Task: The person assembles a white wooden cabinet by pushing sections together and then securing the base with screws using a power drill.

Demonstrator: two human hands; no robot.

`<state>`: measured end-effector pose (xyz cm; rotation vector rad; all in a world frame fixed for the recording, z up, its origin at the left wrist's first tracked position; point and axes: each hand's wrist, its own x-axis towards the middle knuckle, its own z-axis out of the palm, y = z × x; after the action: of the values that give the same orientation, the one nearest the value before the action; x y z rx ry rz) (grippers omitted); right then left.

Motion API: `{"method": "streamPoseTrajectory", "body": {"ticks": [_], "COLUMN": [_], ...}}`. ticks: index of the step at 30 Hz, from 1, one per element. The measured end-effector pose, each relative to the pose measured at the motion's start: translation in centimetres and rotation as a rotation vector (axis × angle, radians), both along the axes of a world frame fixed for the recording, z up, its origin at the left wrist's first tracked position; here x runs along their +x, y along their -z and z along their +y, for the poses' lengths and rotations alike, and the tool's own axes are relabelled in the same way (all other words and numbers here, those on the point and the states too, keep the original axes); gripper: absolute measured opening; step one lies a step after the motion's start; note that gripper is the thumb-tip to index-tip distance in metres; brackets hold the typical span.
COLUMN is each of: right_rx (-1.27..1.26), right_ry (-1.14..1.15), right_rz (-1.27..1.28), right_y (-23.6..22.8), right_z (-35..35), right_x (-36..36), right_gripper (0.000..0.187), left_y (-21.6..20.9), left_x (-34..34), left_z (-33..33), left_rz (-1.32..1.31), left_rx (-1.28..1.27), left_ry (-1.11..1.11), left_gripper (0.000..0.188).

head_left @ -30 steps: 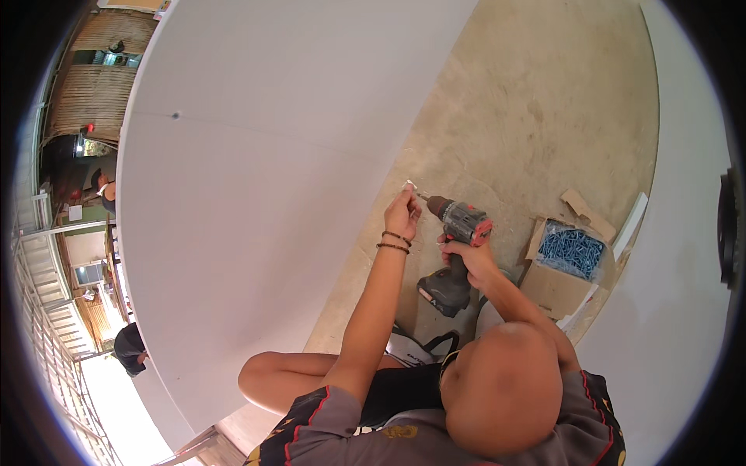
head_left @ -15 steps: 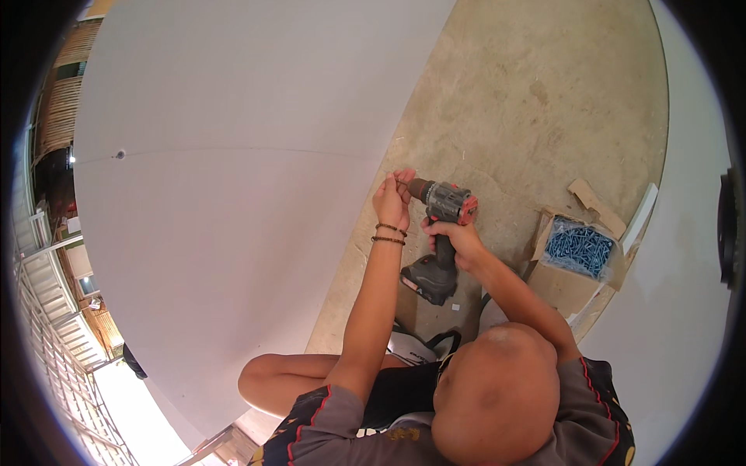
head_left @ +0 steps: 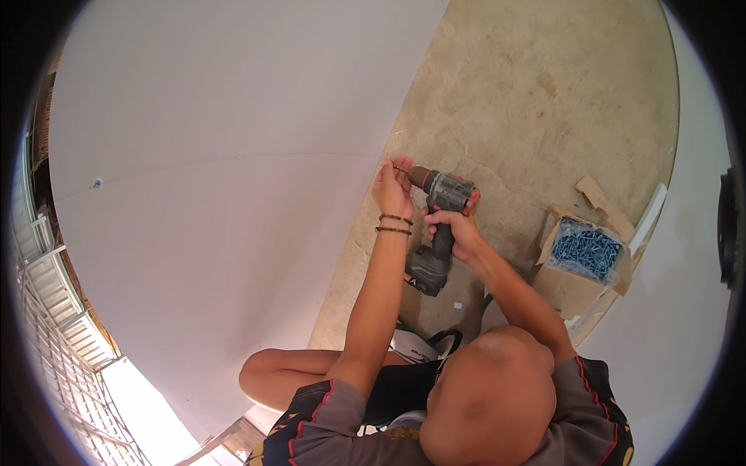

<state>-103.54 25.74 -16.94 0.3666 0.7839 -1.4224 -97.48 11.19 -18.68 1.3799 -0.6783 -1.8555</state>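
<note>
My right hand (head_left: 457, 231) is wrapped round the handle of a dark grey and red cordless drill (head_left: 451, 192). The drill's chuck points left toward the lower edge of a large pale wall panel (head_left: 233, 171), and its battery hangs toward me. At the front of the chuck, my left hand (head_left: 394, 193) has its thumb and fingertips pinched around the thin tip. Whether a screw sits there is too small to make out. Two brown beaded bracelets (head_left: 395, 225) circle my left wrist.
An open cardboard box (head_left: 571, 289) of blue screws (head_left: 584, 250) in clear plastic stands on the concrete floor (head_left: 528, 116) to my right, by a white strip (head_left: 650, 217). A faint line (head_left: 256, 155) crosses the panel to a small fixing (head_left: 96, 184). My bent knee (head_left: 268, 373) is beside the panel.
The chuck and my left fingertips have moved slightly up and left, and the drill's battery end has swung a little. The view has shifted slightly. Both grips stay the same.
</note>
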Motion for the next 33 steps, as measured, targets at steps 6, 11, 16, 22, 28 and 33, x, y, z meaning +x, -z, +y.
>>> {"method": "streamPoseTrajectory", "body": {"ticks": [6, 11, 16, 22, 28, 33], "right_rx": [0.005, 0.029, -0.008, -0.002, -0.009, 0.004], "right_ry": [0.014, 0.025, 0.034, 0.021, 0.047, 0.075], "right_rz": [0.010, 0.003, -0.015, -0.026, -0.082, -0.052], "right_y": [0.5, 0.2, 1.4, 2.0, 2.5, 2.4], "right_z": [-0.2, -0.2, -0.4, -0.6, -0.6, -0.8], "right_x": [0.0, -0.2, 0.0, 0.1, 0.8, 1.4], "right_gripper": [0.019, 0.015, 0.019, 0.020, 0.021, 0.022], "left_y": [0.3, -0.2, -0.5, -0.1, 0.0, 0.5], "left_x": [0.6, 1.7, 1.9, 2.2, 2.2, 2.5], "left_z": [-0.4, -1.5, -1.7, -1.9, -2.6, -2.9], "left_rz": [-0.047, -0.141, -0.214, -0.204, -0.217, -0.128], "left_rx": [0.002, 0.063, 0.072, 0.088, 0.106, 0.125], "left_ry": [0.085, 0.331, 0.388, 0.386, 0.401, 0.385], "left_gripper": [0.024, 0.026, 0.030, 0.031, 0.029, 0.025]}}
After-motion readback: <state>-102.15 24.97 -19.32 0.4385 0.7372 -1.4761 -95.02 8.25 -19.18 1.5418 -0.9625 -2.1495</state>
